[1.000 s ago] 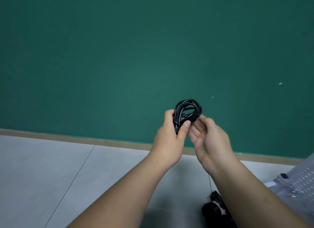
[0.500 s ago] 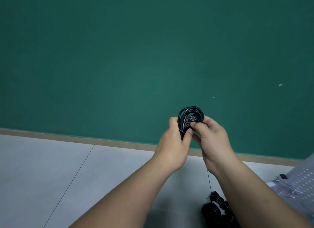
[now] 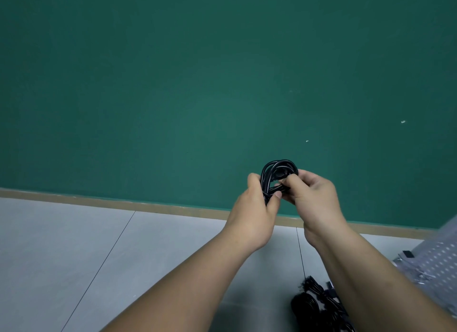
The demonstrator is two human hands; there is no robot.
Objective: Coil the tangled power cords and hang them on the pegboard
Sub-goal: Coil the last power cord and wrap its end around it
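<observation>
A: Quick, near stuff first. Bottom right of frame?

B: A black pile of cords (image 3: 312, 307) is lying on the grey floor (image 3: 74, 257), partly hidden behind the right forearm. Just beside it, at the right edge, a perforated pegboard (image 3: 442, 255) is showing. I can't tell whether it's lying flat or leaning.

A: Hands?

B: Both are raised in lower centre-right. The left hand (image 3: 252, 215) is clamping a coiled cord (image 3: 278, 167), thumb lying across the loops. The right hand (image 3: 315, 199) is touching the coil from the other side, its fingers curled and pinching a strand inside the loop. The plug isn't readable.

A: So the cord is where?

B: In the air between the two hands, with its loops sticking up above the fingers, well apart from the pegboard.

A: Step?

B: I'm judging that it's finishing the coil, tucking or securing the loose end. Nothing is being hung yet.

A: Next?

B: Probably locking the wrap so that the loops aren't springing open, then turning right and down to the pegboard and finding a hook. The hooks are too small to confirm.

A: Far?

B: A tan baseboard (image 3: 123, 204), and a green wall (image 3: 197, 84) filling the upper frame.
</observation>
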